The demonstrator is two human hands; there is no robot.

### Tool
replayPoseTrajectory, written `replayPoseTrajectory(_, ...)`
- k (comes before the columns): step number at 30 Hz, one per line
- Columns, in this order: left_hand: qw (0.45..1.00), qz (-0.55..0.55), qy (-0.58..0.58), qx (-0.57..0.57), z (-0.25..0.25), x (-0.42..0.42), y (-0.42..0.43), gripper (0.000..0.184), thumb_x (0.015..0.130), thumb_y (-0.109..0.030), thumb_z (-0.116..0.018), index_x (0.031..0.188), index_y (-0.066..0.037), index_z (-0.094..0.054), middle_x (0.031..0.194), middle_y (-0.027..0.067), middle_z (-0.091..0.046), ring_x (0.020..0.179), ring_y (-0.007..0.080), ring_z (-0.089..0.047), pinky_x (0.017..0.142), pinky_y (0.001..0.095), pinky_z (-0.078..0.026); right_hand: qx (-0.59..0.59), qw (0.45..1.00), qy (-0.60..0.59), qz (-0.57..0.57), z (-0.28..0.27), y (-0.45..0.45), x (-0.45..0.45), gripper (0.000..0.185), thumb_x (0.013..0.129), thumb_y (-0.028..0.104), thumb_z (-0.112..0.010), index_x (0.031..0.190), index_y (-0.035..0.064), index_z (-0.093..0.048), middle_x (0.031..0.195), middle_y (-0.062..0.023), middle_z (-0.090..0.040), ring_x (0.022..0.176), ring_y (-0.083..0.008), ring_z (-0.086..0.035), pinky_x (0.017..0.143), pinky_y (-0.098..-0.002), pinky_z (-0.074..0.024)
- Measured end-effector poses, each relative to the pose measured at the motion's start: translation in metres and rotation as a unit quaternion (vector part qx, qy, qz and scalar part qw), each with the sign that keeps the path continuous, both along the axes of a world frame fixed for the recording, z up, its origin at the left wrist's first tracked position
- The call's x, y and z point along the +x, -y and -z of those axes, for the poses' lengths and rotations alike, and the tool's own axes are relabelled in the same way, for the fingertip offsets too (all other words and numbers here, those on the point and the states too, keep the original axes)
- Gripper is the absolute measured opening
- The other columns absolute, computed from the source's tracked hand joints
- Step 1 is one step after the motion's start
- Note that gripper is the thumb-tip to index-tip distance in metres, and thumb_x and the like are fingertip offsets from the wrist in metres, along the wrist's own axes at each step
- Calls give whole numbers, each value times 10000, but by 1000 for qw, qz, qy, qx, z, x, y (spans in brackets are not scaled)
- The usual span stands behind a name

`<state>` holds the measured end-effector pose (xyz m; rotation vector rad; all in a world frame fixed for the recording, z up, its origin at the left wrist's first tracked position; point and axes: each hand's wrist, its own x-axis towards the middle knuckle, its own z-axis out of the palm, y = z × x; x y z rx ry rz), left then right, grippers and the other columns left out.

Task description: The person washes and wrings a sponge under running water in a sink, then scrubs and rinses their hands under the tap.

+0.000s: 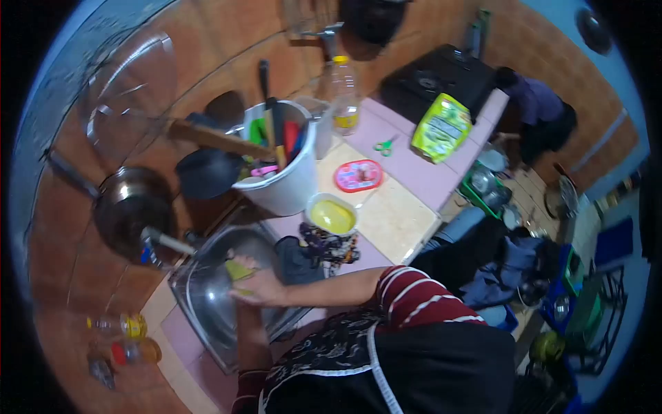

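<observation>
Over the steel sink (207,295), my right hand (261,287) reaches in from the right with its fingers closed around a yellow-green sponge (238,270). My left hand (243,302) comes up from below and meets the right hand; its fingers are mostly hidden behind it, so I cannot tell how they are held. A tap (169,241) sticks out from the wall over the sink. Beside the sink lie a dark cloth (298,261) and a patterned cloth (331,245). Close by stands a white tub (332,214) with yellow contents.
A white bucket (289,186) of utensils stands beyond the sink. On the counter are a pink-red oval container (358,176), green scissors (385,145), a green pouch (442,128), a plastic bottle (345,96) and a black stove (434,79). Another person (541,110) bends near dishes at the right.
</observation>
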<state>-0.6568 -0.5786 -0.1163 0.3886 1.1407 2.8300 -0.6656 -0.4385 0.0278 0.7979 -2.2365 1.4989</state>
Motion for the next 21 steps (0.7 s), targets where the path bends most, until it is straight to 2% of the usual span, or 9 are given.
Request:
replayPoseTrajectory(3,964,-186,169,-85,-64,16,-68,255,889,-274,-382,1032,-118,-524,979,31,-561,944,168,-534,832,331,-432,265,963,-17,-52,23,11,-39,338,853,313,-425,653,93,-586,551,-185,-546,581,-361,-569,538,-431,-448)
replayPoseTrajectory(4,918,-230,307,104,-90,16,-87,243,888,-278,-393,1006,-124,-538,928,33,-574,903,166,-551,793,330,-453,205,977,24,44,50,30,-65,402,861,331,-419,592,91,-595,554,-172,-553,573,-343,-570,524,-414,-438)
replayPoseTrajectory(6,909,-223,344,80,-69,11,-58,284,876,-347,-414,1039,-147,-533,958,37,-586,888,188,-562,770,361,-464,67,983,173,11,19,27,-46,493,875,429,-382,607,66,-581,577,-160,-565,597,-335,-583,556,-435,-435)
replayPoseTrajectory(7,893,-263,349,103,-110,20,-61,282,896,-314,-376,996,-110,-543,921,46,-590,858,209,-581,763,371,-471,94,972,195,-88,8,30,-39,435,862,459,-390,917,74,-585,796,-197,-602,714,-378,-576,666,-430,-435)
replayPoseTrajectory(11,828,-396,341,203,-99,20,23,368,899,-354,-286,1008,-116,-546,993,81,-581,899,266,-568,810,415,-456,74,948,254,-177,4,84,-10,435,866,453,-390,947,55,-545,924,-225,-572,904,-398,-527,775,-420,-403)
replayPoseTrajectory(13,867,-408,212,191,-109,26,54,409,901,-375,-272,1019,-96,-547,1004,104,-577,920,284,-563,836,433,-443,59,933,266,-233,6,115,-21,434,863,440,-414,988,34,-508,910,-209,-579,882,-384,-540,772,-411,-409)
replayPoseTrajectory(16,824,-485,254,148,-161,41,55,555,876,-513,-269,1097,-65,-510,1076,113,-550,993,270,-530,879,422,-407,22,929,239,-281,0,149,-25,370,875,358,-457,1027,25,-503,893,-144,-604,855,-279,-576,756,-352,-430)
replayPoseTrajectory(18,883,-421,178,110,-161,51,72,622,851,-581,-297,1148,-71,-493,1108,90,-541,1014,254,-521,900,408,-388,-127,829,368,-401,-8,160,-29,282,880,272,-490,1035,39,-529,899,-78,-603,839,-162,-569,729,-291,-442)
replayPoseTrajectory(21,891,-405,181,99,-167,49,70,608,845,-584,-328,1154,-87,-490,1121,73,-537,1020,234,-520,905,399,-385,-148,776,438,-429,-24,148,-42,242,880,220,-506,1047,49,-540,925,-44,-590,848,-103,-552,718,-253,-447)
